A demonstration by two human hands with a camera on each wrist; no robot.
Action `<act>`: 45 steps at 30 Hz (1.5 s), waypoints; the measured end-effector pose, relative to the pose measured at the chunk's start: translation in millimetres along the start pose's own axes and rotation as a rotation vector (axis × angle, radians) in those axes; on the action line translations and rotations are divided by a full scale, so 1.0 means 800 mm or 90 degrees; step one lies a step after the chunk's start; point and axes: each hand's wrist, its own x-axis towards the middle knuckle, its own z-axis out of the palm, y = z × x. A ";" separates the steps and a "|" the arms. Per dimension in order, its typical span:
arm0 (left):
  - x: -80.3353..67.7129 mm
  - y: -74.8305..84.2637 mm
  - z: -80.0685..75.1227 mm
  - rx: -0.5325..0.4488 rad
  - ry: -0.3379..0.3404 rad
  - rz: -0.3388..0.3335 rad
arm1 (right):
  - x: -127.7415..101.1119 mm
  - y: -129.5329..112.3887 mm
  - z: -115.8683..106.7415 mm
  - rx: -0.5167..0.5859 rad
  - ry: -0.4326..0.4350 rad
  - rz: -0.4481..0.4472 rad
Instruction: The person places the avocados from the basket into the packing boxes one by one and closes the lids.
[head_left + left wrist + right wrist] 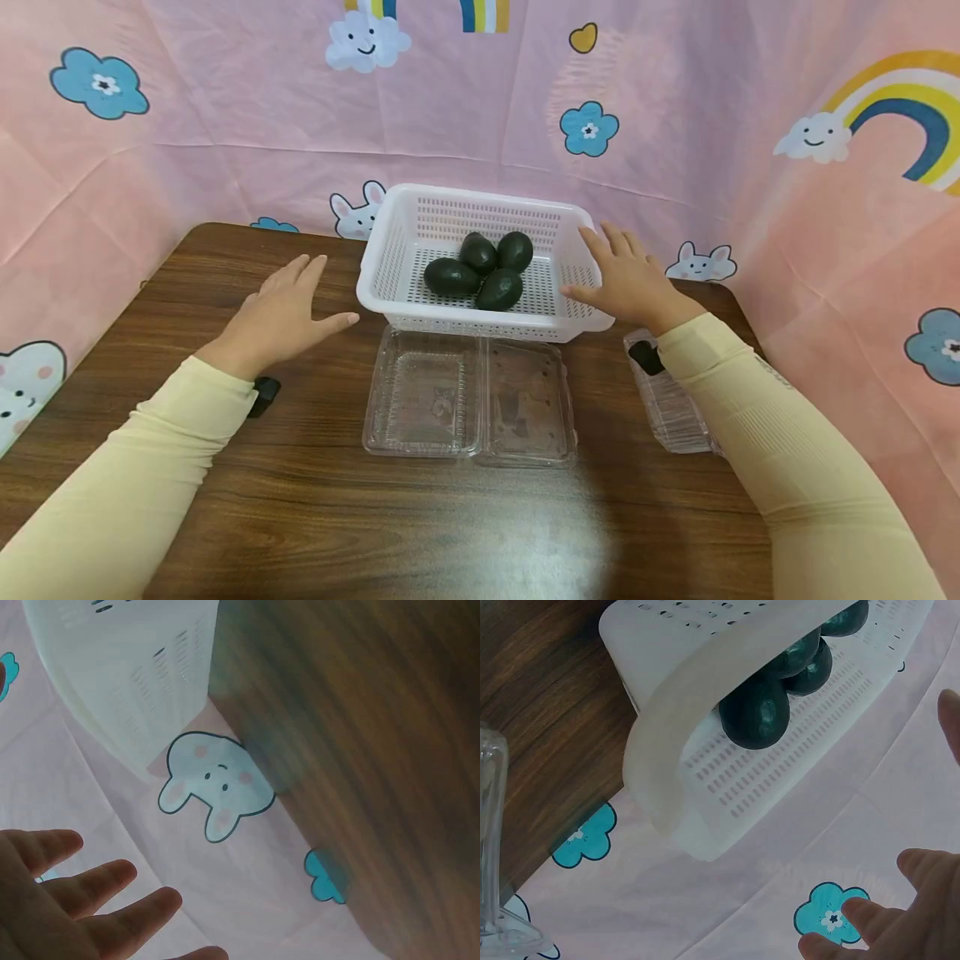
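A white slotted basket [390, 287] stands at the back middle of the brown table [300, 517] and holds several dark green avocados [480, 271]. My left hand [296, 304] hovers open to the left of the basket, fingers spread, holding nothing. At the basket's right rim my right hand [622, 279] is open too. The right wrist view shows the basket [727, 787], the avocados [757, 716] and my fingers [900, 915] with a gap to the basket. In the left wrist view my straight fingers [82, 900] are apart from the basket [127, 667].
An open clear clamshell box [468, 400] lies just in front of the basket. A stack of clear boxes [671, 412] sits at the right, partly under my right sleeve. Pink patterned cloth [675, 125] walls the table's back and sides.
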 end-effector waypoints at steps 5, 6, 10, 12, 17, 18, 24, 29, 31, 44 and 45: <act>-0.003 -0.004 0.006 -0.034 -0.012 0.006 | 0.003 -0.002 -0.002 0.001 -0.008 -0.003; -0.002 -0.005 0.007 -0.041 -0.017 0.005 | 0.005 -0.003 -0.002 0.004 -0.009 -0.002; 0.000 -0.006 0.014 -0.055 -0.037 -0.009 | 0.011 -0.004 -0.001 0.005 -0.006 -0.007; 0.000 -0.007 0.017 -0.058 -0.048 -0.015 | 0.014 -0.005 -0.001 0.005 -0.006 -0.010; 0.001 -0.009 0.026 -0.083 -0.064 -0.015 | 0.020 -0.008 -0.005 0.002 -0.019 -0.018; 0.001 -0.008 0.028 -0.090 -0.065 -0.015 | 0.021 -0.009 -0.005 0.004 -0.023 -0.020; 0.003 -0.005 0.036 -0.128 -0.076 -0.014 | 0.029 -0.011 -0.008 0.017 -0.036 -0.037; 0.004 -0.002 0.040 -0.149 -0.087 -0.017 | 0.037 -0.011 -0.005 0.036 -0.037 -0.054; 0.006 -0.002 0.043 -0.156 -0.091 -0.018 | 0.041 -0.010 -0.004 0.048 -0.035 -0.058; 0.021 0.000 0.058 -0.218 -0.103 -0.022 | 0.066 -0.004 0.002 0.072 -0.046 -0.103; 0.022 0.001 0.058 -0.219 -0.103 -0.022 | 0.068 -0.004 0.002 0.078 -0.046 -0.107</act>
